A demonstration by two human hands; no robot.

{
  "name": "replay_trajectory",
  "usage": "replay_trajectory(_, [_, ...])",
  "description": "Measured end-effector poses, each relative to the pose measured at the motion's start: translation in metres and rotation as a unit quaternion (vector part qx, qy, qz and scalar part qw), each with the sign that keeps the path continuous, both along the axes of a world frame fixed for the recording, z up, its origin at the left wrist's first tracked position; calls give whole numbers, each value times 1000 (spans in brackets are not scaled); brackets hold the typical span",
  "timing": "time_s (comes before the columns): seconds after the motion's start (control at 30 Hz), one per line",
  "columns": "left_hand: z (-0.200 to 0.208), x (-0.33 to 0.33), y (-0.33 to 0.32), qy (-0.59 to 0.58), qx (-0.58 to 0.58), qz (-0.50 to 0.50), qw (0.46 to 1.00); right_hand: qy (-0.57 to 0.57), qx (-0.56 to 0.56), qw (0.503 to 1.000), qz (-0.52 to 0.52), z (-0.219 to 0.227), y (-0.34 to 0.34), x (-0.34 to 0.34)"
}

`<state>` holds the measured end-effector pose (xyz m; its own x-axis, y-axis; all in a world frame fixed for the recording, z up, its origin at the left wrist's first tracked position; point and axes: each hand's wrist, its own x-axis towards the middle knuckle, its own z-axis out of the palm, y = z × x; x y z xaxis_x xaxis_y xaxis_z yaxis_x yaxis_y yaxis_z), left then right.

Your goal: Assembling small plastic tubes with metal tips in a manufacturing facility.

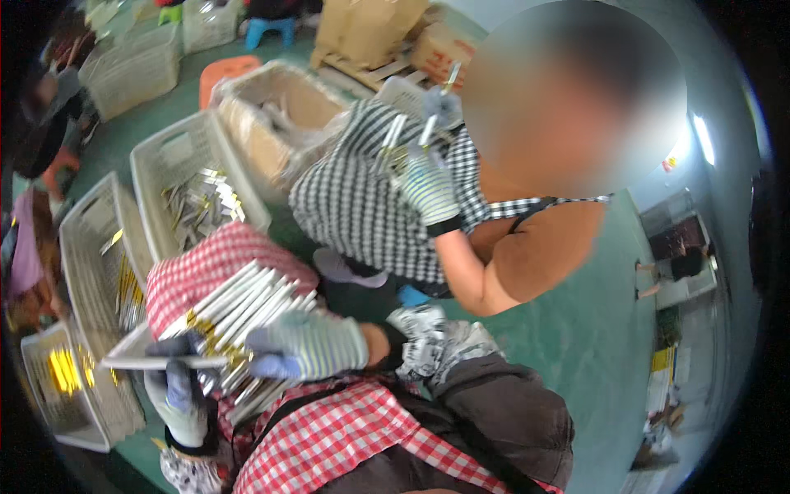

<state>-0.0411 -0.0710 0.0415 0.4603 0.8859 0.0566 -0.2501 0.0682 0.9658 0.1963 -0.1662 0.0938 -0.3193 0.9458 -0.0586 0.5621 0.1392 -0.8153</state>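
White rods | heaped within edges of red-checked apron, likely against rolling | left hand pinches strip | right hand over rods, grip unclear

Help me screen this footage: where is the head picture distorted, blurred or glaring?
In the head view, edges curve toward a black rim; round blur covers the co-worker's head; a tube light glares at right; white rods look clearer.

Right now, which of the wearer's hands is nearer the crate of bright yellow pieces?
Left. The left hand is right of the crate in view, apart from it; the right hand is farther right, at the white sticks.
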Motion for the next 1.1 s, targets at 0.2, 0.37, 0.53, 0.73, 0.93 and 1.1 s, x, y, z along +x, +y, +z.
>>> replay_trajectory(0.2, [23, -5, 49, 103, 309, 0, 946, -141, 135, 975, -102, -10, -15, 36])
replay_trajectory(0.37, [48, -18, 53, 376, 530, -211, 730, -168, 118, 978, -36, -15, -11, 34])
replay_trajectory(0.53, [36, -29, 44, 375, 556, -221, 708, -212, 118, 970, 36, -12, -3, 19])
replay_trajectory(0.73, [22, -32, 40, 348, 533, -231, 736, -158, 41, 986, 34, -17, 3, 12])
replay_trajectory(0.93, [11, -31, 38, 322, 507, -218, 770, -67, -109, 991, 46, -18, 18, 14])
replay_trajectory(1.1, [12, -17, 51, 441, 454, -113, 766, -243, 193, 950, 36, -27, 57, 28])
